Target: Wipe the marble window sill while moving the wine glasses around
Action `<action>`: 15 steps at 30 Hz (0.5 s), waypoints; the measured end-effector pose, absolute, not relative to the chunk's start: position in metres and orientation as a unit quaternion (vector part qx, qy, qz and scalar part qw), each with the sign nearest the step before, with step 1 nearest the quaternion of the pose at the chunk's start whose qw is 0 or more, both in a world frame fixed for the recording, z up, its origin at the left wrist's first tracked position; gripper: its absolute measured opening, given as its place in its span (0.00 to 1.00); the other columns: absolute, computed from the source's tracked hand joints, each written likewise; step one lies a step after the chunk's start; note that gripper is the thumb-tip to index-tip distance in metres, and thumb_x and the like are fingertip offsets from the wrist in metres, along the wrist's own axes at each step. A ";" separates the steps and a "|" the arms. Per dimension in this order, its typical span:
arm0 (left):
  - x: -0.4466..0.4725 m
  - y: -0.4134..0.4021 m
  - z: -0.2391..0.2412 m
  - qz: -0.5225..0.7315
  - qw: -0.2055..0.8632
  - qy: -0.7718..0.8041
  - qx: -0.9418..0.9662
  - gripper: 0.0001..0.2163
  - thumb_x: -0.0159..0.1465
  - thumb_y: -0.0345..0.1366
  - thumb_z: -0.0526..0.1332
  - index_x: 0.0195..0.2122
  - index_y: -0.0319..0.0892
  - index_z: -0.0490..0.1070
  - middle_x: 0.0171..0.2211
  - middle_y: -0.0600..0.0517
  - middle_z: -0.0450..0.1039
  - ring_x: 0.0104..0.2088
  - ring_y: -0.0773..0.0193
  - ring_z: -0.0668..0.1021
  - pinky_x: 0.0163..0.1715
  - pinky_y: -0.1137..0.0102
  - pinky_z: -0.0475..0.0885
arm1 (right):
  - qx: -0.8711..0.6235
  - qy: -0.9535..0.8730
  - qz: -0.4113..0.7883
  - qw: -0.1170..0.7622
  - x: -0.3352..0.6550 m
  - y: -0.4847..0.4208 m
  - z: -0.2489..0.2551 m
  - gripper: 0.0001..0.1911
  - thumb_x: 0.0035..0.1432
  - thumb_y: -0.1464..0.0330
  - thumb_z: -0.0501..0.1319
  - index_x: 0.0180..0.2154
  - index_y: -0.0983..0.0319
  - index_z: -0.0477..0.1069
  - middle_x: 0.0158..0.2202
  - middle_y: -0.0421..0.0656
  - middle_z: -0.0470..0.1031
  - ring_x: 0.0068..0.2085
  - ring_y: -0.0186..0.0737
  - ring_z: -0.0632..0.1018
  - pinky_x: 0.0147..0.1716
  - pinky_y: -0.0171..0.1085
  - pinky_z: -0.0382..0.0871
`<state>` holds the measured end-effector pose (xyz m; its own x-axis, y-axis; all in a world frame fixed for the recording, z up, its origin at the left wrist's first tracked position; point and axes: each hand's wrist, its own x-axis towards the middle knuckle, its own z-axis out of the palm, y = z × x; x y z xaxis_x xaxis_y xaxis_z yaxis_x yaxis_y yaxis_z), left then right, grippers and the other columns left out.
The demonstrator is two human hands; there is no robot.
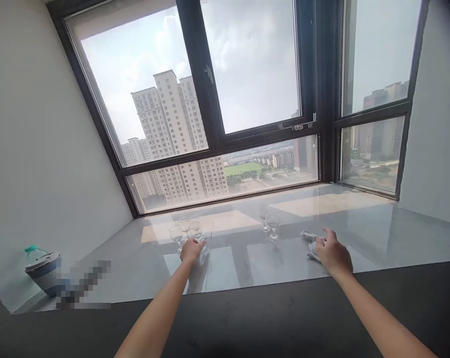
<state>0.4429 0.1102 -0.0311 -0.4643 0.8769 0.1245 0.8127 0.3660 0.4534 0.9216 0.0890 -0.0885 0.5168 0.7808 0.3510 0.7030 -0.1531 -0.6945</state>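
Note:
My left hand (191, 249) is closed at the stem or foot of a clear stemmed glass (195, 229), which stands at the front of a small group on the sill. Beside it is another stemmed glass (176, 232), with more glasses close behind. To the right, my right hand (334, 252) pinches a crumpled white cloth (313, 246) on the sill, its index finger raised. Between my hands, farther back, stands a stemmed glass (273, 222) with a second glass (264, 219) partly behind it. My left fingers hide the lower part of the held glass.
The glossy grey windowsill (243, 278) runs beneath a dark-framed window (324, 149). A grey-and-white cup (44, 273) and a green-capped bottle (32, 251) stand by the left wall. A blurred patch covers the area beside them.

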 end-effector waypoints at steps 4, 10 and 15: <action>0.445 0.121 -0.040 0.257 0.100 0.790 0.548 0.10 0.58 0.44 0.60 0.28 0.43 0.69 0.30 0.50 0.78 0.33 0.61 0.78 0.29 0.72 0.63 | -0.762 -0.489 0.022 0.423 0.921 0.091 -0.090 0.25 0.63 0.61 0.48 0.59 0.61 0.59 0.45 0.51 0.77 0.39 0.50 0.78 0.36 0.42 0.66; 0.439 0.104 -0.052 0.290 0.087 0.742 0.598 0.10 0.61 0.40 0.56 0.25 0.43 0.68 0.28 0.51 0.76 0.31 0.63 0.76 0.30 0.73 0.63 | -0.778 -0.491 0.014 0.392 0.915 0.084 -0.080 0.23 0.64 0.63 0.47 0.59 0.62 0.59 0.44 0.49 0.78 0.39 0.45 0.79 0.36 0.38 0.67; 0.449 0.095 -0.054 0.274 0.075 0.732 0.619 0.11 0.60 0.40 0.57 0.22 0.42 0.67 0.25 0.52 0.74 0.30 0.62 0.76 0.30 0.72 0.62 | -0.787 -0.487 0.027 0.378 0.911 0.080 -0.072 0.23 0.64 0.64 0.48 0.59 0.62 0.59 0.44 0.50 0.78 0.41 0.45 0.79 0.37 0.37 0.67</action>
